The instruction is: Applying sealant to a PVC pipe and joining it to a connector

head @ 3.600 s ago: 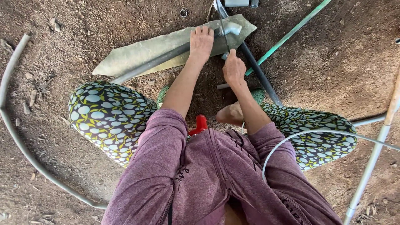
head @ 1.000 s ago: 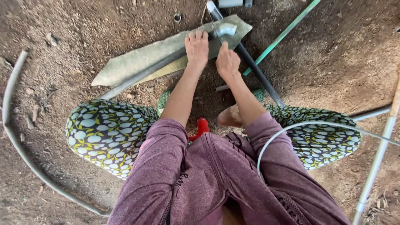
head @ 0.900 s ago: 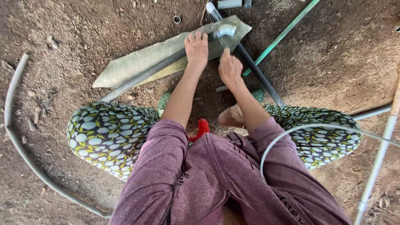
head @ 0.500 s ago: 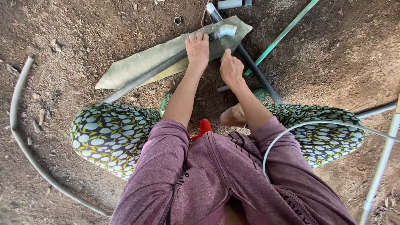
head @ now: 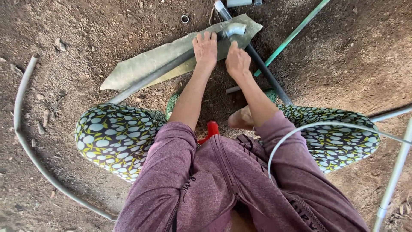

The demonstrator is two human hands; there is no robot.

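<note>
A pale grey pipe elbow (head: 235, 29) sits at the far end of a flat greenish slab (head: 146, 65) on the dirt ground. The left hand (head: 205, 48) lies flat and open on the slab beside it. The right hand (head: 237, 61), fingers curled, touches the elbow above a black pipe (head: 268, 75).

Illumination is even, diffuse daylight; no single source is identifiable. Shadows are soft and short: a faint dark band lies beneath the patterned fabric (head: 118, 137) and along the curved grey pipe (head: 25, 141). A mild highlight is present on the white pipe elbow (head: 235, 29); no strong glare occurs. Focus is sharp at centre. The wide lens bends straight lines near the edges. The purple sleeves (head: 171, 184) at the bottom are slightly soft.
</note>
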